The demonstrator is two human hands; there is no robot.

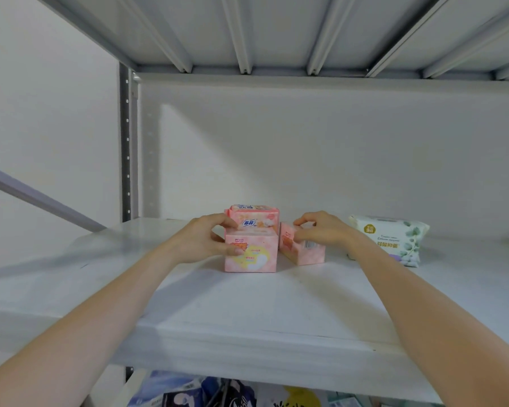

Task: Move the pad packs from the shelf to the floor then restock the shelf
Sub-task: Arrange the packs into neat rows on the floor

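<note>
Left hand [202,239] fingers grip the front pink pack [251,254] on the shelf [247,304]. Right hand [321,230] fingers clasp a second pink pack [303,251] just right of it; a third pack [254,217] stands behind

1. You are looking at a bright, evenly lit scene with soft white light and no harsh glare.
2. A pale slanting patch of light falls on the back wall [306,148], with dimmer shade to its left.
3. Soft shadows lie under your forearms on the shelf [247,304].
4. The wide lens bends the shelf's front edge and the side rails.
5. The left shelf edge is smeared; print on the packs is soft.
</note>
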